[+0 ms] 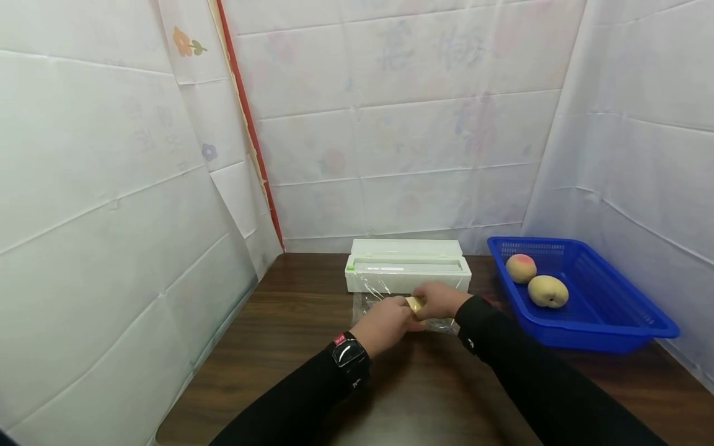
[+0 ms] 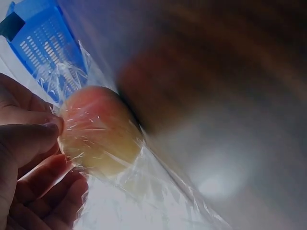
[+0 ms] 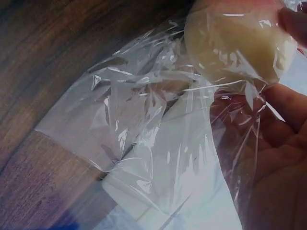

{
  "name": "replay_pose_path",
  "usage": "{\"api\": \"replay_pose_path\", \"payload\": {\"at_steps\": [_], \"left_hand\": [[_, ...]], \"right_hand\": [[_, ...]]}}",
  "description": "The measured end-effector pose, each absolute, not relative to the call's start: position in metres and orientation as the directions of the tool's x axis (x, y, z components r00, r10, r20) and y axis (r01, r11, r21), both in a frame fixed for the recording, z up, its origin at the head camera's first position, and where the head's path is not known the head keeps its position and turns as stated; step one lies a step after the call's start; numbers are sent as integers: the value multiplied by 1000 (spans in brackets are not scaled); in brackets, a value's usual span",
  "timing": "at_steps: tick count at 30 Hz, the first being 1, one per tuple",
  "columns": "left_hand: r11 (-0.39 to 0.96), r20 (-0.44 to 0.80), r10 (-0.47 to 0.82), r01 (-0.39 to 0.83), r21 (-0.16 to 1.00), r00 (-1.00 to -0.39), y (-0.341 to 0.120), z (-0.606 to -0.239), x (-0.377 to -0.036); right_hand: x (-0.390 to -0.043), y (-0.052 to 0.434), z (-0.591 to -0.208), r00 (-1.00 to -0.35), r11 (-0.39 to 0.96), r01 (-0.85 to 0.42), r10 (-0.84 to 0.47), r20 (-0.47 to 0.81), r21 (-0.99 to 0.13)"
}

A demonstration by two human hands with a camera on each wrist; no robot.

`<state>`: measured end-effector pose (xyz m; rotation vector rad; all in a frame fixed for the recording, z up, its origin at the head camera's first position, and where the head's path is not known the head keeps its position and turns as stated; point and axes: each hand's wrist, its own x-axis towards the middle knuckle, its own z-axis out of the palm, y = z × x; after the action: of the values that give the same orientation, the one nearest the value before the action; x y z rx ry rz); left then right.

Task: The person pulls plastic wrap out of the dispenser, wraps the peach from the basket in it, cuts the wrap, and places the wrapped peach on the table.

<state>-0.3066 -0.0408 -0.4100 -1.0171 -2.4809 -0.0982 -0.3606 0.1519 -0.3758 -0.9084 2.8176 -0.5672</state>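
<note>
A yellow peach with a red blush [image 2: 98, 129] is partly covered by clear plastic wrap [image 3: 129, 110], just in front of the white wrap dispenser [image 1: 409, 282]. My left hand [image 1: 385, 325] holds the peach from the left, its thumb and fingertips against the film-covered side in the left wrist view. From the other side my right hand [image 1: 440, 300] grips the same peach, with fingers curled under it in the right wrist view. Between the hands only a small patch of fruit shows from above. Crinkled film spreads from the peach over the table to the dispenser.
At the right stands a blue plastic basket [image 1: 602, 297] with two peaches, a blushed one [image 1: 521, 268] and a paler one [image 1: 548, 292]. The dispenser's lid [image 1: 405, 248] is raised at the back. White sheeting [image 1: 401, 124] surrounds the dark wooden table [image 1: 268, 365].
</note>
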Motion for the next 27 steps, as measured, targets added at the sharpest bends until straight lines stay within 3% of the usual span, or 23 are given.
{"api": "replay_pose_path", "payload": {"at_steps": [11, 16, 19, 24, 27], "left_hand": [[712, 356, 692, 674, -197, -628, -34, -400, -327], [722, 307, 676, 685, -95, -670, -35, -394, -342], [728, 291, 667, 684, -56, -686, -36, -392, -352], [728, 253, 661, 686, 12, -706, -37, -388, -371], [730, 221, 650, 678, 84, -727, -38, -382, -383]], "right_hand": [[-355, 162, -382, -830, 755, -521, -558, 28, -397], [-346, 165, -385, -825, 765, -564, -543, 157, -312], [-341, 164, -391, -747, 750, -640, -559, 361, -163], [-332, 156, -403, -531, 711, -701, -574, 623, 59], [-328, 149, -410, -516, 719, -691, -559, 649, 70]]}}
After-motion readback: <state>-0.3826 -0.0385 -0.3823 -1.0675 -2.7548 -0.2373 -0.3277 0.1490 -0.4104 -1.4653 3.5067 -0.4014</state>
